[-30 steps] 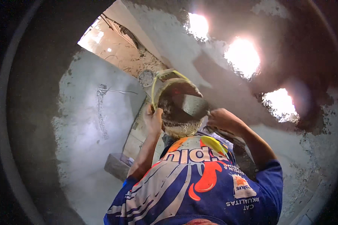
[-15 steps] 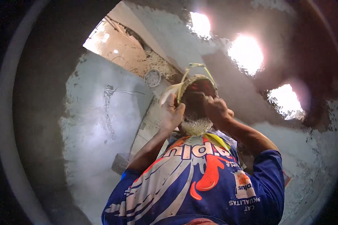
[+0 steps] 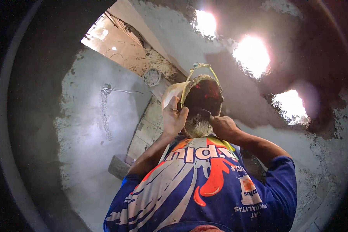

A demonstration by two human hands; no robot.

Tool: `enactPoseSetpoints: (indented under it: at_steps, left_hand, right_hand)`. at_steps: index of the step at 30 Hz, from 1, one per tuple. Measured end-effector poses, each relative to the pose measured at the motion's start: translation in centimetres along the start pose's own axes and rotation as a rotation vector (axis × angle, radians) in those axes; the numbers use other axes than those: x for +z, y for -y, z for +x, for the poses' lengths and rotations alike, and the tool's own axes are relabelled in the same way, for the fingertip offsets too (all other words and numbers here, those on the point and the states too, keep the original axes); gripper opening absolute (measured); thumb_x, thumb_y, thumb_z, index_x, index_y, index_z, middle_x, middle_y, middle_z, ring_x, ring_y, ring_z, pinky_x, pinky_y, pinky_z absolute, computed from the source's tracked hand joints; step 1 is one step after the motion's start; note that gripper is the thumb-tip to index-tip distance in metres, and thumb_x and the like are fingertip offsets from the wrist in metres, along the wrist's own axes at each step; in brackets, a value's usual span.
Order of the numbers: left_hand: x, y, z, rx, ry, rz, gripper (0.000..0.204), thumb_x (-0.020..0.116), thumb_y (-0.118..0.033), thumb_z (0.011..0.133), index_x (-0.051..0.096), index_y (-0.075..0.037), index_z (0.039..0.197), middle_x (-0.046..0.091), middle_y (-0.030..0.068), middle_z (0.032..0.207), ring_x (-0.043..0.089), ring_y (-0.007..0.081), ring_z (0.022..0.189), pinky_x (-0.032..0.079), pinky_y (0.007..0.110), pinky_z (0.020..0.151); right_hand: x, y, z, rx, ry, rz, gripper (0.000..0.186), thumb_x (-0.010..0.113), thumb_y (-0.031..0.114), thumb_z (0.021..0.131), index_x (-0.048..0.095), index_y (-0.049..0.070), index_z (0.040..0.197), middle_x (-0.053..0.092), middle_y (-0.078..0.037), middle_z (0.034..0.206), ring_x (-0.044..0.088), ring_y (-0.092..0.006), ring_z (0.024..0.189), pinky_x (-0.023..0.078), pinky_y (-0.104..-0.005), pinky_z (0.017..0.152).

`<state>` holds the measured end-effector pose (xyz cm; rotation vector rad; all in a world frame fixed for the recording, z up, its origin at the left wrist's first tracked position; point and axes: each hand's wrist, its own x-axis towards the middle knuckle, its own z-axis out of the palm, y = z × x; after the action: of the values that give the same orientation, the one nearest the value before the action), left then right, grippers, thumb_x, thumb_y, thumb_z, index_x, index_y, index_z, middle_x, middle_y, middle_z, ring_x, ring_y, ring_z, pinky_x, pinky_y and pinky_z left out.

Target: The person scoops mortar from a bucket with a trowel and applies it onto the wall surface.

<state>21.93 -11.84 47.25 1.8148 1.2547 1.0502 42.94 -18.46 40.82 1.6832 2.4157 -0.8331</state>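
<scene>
A tilted white bucket [image 3: 173,92], crusted with mortar at its rim, is held in front of my chest with its mouth toward me. My left hand [image 3: 174,119] is closed on the bucket's left rim, the thumb on the near side. At the lower right of the mouth, my right hand [image 3: 223,127] is closed round a tool that looks like a trowel; only a dark flat piece of the trowel [image 3: 205,113] shows. Grey wet mortar [image 3: 199,127] lies at the bucket's lower lip, beside the tool. The yellowish bucket handle [image 3: 201,65] stands up beyond the mouth.
A partly plastered wall [image 3: 92,116] with a wire [image 3: 123,91] coming out of it stands at left. A round mortar-filled container [image 3: 152,77] sits beyond the bucket. A grey block [image 3: 119,166] lies by my left elbow. Bright openings [image 3: 251,56] break the dark surface at right.
My right hand has come down from inside the bucket's mouth to its lower right rim, bringing the dark blade into sight. My left hand keeps its hold on the rim.
</scene>
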Motion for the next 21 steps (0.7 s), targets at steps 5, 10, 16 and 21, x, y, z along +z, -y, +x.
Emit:
enactPoseSetpoints:
  at_steps: [5, 10, 16, 21]
  left_hand:
    - [-0.2, 0.4, -0.1, -0.108, 0.049, 0.015, 0.013, 0.059, -0.001, 0.077, 0.051, -0.003, 0.087, 0.050, 0.0051, 0.074, 0.046, 0.0130, 0.071, 0.042, 0.030, 0.063]
    - [0.7, -2.1, -1.0, 0.021, 0.091, 0.118, 0.013, 0.060, -0.003, 0.076, 0.051, -0.002, 0.085, 0.052, 0.0109, 0.066, 0.055, 0.0165, 0.062, 0.045, 0.034, 0.056]
    - [-0.2, -3.2, -0.8, 0.006, 0.092, 0.008, 0.011, 0.058, -0.002, 0.077, 0.052, -0.001, 0.087, 0.052, 0.0070, 0.066, 0.048, 0.0125, 0.059, 0.042, 0.031, 0.054]
    - [-0.1, -1.0, -0.4, -0.175, -0.167, -0.402, 0.018, 0.050, 0.005, 0.081, 0.056, 0.002, 0.098, 0.053, -0.0039, 0.083, 0.043, 0.0057, 0.068, 0.039, 0.022, 0.061]
  right_hand:
    - [-3.2, -2.7, 0.6, 0.122, -0.081, 0.070, 0.019, 0.054, 0.009, 0.083, 0.062, -0.003, 0.096, 0.068, -0.019, 0.082, 0.070, -0.0330, 0.076, 0.056, -0.0434, 0.063]
    - [2.2, -6.0, 1.7, 0.234, -0.058, 0.204, 0.019, 0.055, 0.012, 0.085, 0.065, 0.002, 0.098, 0.069, -0.018, 0.090, 0.069, -0.0316, 0.084, 0.056, -0.0441, 0.070]
    - [3.7, -2.7, 2.0, -0.575, 0.044, -0.044, 0.021, 0.059, 0.017, 0.083, 0.066, 0.006, 0.099, 0.065, -0.011, 0.086, 0.064, -0.0291, 0.089, 0.054, -0.0396, 0.078]
    - [-3.1, 0.2, 1.5, -0.517, -0.041, 0.469, 0.024, 0.064, 0.020, 0.083, 0.063, 0.002, 0.099, 0.062, -0.008, 0.080, 0.063, -0.0199, 0.079, 0.052, -0.0357, 0.071]
